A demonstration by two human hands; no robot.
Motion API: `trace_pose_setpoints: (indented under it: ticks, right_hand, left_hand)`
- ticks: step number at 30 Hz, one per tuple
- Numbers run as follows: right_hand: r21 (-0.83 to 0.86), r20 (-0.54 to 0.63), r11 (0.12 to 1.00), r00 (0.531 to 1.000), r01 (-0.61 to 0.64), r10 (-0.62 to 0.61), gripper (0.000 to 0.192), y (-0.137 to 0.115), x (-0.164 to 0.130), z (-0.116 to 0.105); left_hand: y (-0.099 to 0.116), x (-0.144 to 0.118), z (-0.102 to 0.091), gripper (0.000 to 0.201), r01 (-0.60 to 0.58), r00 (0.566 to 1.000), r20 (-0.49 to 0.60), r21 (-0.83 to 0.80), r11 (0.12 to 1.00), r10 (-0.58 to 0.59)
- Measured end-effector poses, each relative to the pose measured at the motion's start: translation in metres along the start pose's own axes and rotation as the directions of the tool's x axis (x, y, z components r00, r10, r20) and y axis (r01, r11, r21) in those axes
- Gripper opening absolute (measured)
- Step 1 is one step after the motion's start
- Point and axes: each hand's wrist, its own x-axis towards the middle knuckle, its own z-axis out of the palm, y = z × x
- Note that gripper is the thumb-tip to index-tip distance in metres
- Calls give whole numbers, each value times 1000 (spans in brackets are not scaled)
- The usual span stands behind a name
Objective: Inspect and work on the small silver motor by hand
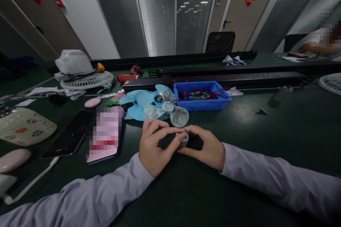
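Low in the middle of the frame, my left hand and my right hand meet over the dark green table. Both are closed on the small motor, a short silvery cylinder pinched between my fingertips from either side and held just above the tabletop. Its round end face turns up toward me, with small holes in it; the body below is mostly hidden by my fingers, so I cannot tell whether any wires hang from it.

As I judge it, the work sits at an early or middle stage: the motor is bare in my hands, with no blade on it and no housing around it.

Just beyond my hands lie the fan blades, pale blue ones and whitish ones overlapping in a loose pile. To their right stands the blue bin, holding small circuit boards with red wires. Left of centre lie two phones side by side. Farther back at the upper left rests a white fan housing on its grille, and near it a red screwdriver. A long black power strip runs across the table behind the bin.
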Motion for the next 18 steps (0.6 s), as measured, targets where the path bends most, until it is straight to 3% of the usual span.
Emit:
trace_pose_setpoints:
  ticks: [8, 13, 18]
  right_hand:
    - [9, -9, 1000, 1000, 13, -13, 37, -1, 1, 1]
    - [-2, -11, 1000, 1000, 20, -20, 33, -1, 0, 1]
    - [19, -2, 1000, 1000, 8, -8, 36, -2, 1, 0]
  left_hand:
    - [3, 1, 1, 10, 21, 999, 49, -19, 1000, -20]
    - [3, 3, -1, 19, 22, 991, 136, -34, 999, -17]
    - [3, 3, -1, 16, 19, 993, 116, -50, 999, -13]
